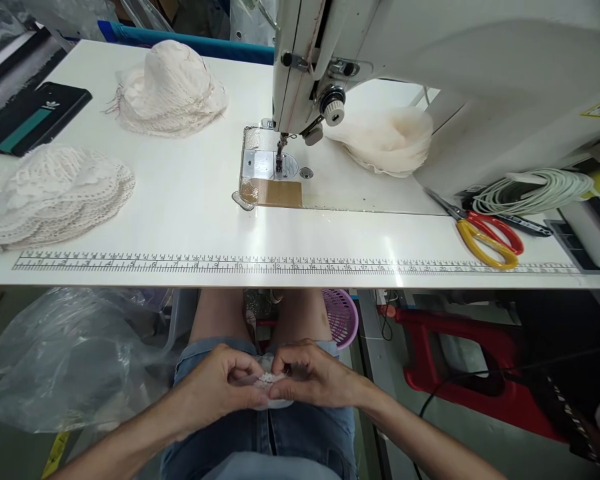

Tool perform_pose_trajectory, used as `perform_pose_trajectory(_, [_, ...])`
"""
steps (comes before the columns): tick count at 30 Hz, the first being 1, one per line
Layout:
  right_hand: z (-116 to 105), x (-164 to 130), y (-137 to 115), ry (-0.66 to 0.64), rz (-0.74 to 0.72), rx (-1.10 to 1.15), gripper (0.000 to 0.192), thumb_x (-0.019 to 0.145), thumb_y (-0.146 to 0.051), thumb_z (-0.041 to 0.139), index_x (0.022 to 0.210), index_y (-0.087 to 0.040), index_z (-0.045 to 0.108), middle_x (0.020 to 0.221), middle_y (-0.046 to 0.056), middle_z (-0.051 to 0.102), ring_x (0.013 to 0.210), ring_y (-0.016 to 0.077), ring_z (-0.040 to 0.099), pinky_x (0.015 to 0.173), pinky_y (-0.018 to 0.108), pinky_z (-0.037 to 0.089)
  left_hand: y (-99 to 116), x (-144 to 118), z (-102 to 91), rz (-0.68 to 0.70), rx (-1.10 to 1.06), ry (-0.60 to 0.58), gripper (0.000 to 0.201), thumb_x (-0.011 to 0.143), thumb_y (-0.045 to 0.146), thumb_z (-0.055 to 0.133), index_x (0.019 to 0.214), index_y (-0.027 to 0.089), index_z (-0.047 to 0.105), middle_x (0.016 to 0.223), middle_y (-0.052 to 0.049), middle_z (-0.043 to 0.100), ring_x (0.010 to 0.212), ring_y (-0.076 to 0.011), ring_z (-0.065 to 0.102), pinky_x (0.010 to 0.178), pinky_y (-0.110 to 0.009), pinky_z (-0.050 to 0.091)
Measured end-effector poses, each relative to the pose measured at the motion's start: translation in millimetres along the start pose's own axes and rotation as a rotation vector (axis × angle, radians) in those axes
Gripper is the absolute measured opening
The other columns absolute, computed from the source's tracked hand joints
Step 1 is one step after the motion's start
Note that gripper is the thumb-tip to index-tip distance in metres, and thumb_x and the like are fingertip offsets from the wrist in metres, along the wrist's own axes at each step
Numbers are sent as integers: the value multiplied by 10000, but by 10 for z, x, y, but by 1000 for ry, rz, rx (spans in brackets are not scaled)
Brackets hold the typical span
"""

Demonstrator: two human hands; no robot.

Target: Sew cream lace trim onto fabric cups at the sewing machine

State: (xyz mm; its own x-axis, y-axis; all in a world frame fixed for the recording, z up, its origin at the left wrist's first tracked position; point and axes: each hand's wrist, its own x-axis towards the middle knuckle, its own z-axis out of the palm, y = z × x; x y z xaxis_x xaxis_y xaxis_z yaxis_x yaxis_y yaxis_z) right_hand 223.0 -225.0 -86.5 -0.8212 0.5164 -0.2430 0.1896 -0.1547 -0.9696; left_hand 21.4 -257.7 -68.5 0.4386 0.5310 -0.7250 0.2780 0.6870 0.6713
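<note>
Over the lap, both hands pinch a small white piece of lacy fabric. My left hand has its thumb and fingers closed on the piece's left side. From the right, my right hand grips the same piece between thumb and fingertips. The fingers cover much of the fabric, so its full shape is hidden. Something pale and rounded shows just beneath the fingers; I cannot make out what it is.
A sewing machine stands on the white table. White lace piles lie to its left, cream fabric under its arm. Scissors rest at right near a coiled cord. A purple basket sits below.
</note>
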Motion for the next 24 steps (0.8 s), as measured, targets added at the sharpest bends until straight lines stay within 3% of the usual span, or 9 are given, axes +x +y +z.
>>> perform_pose_trajectory(5, [19,6,-19,36,-67,-43,274,817,-377,612,736,-118,574,569,-51,446,512,55,367,461,165,259,83,-31,9,-12,-27,23,185,673,296,674,619,120,655,473,85,360,483,-66,241,473,-197,201])
perform_pose_trajectory(15, [29,9,-31,30,-111,-148,247,851,-366,562,778,-131,556,596,-50,438,529,61,363,477,168,260,25,6,-9,-13,-48,10,235,672,351,705,670,117,685,544,25,569,523,-93,437,521,-193,303])
perform_pose_trajectory(20, [15,-16,-45,47,-116,-223,254,859,-380,552,778,-139,549,590,-51,424,530,66,374,473,171,251,52,4,18,-6,-88,0,244,661,350,709,682,109,681,559,19,561,542,-96,433,536,-199,310])
perform_pose_trajectory(24, [7,-31,-49,45,-97,-252,310,842,-448,563,794,-142,556,595,-47,435,537,72,399,480,172,266,113,9,31,18,0,13,258,693,361,663,640,109,656,532,31,499,524,-89,374,517,-204,271])
